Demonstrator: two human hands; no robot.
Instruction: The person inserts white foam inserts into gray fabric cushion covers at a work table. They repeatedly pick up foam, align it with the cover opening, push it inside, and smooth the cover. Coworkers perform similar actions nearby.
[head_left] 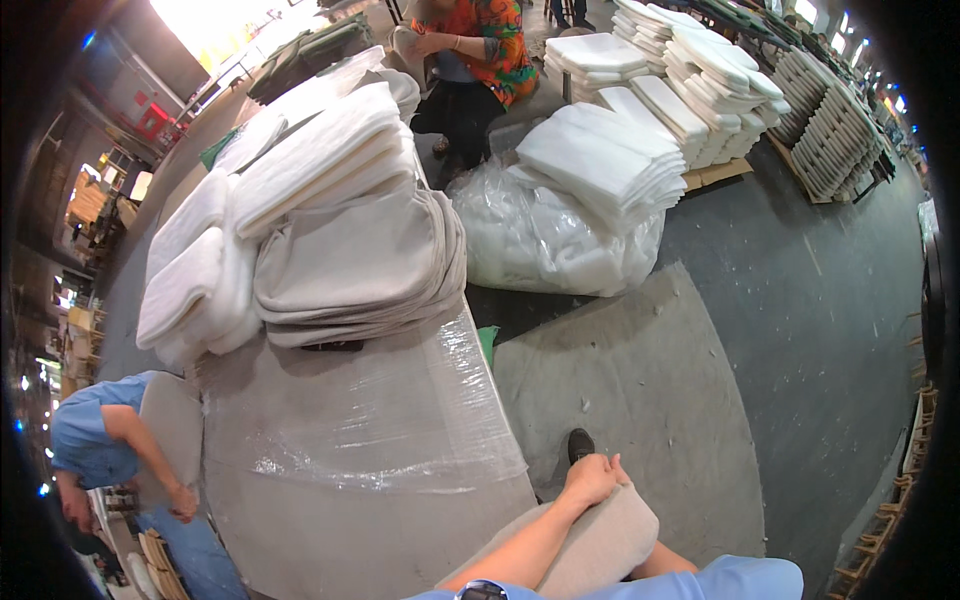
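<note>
A beige fabric-covered seat cushion [612, 540] is tilted up against me at the bottom of the head view. My left hand [590, 482], reaching across from a watch-wearing wrist, is closed on the cushion's far edge. My right forearm passes behind the cushion, which hides most of that hand. Fingers of my right hand [620, 470] show at the same far edge, close beside the left hand, gripping there. To the left lies a table [370, 540] partly covered with clear plastic film [350, 430]. A stack of beige cushion covers [350, 260] rests on it.
White padding stacks [320, 160] fill the table's far end. A plastic bag [560, 240] with white padding stands beyond, near a seated person in a patterned shirt [500, 45]. At left, a person in blue [95, 430] handles another cushion [170, 430]. Cardboard [640, 380] covers the floor.
</note>
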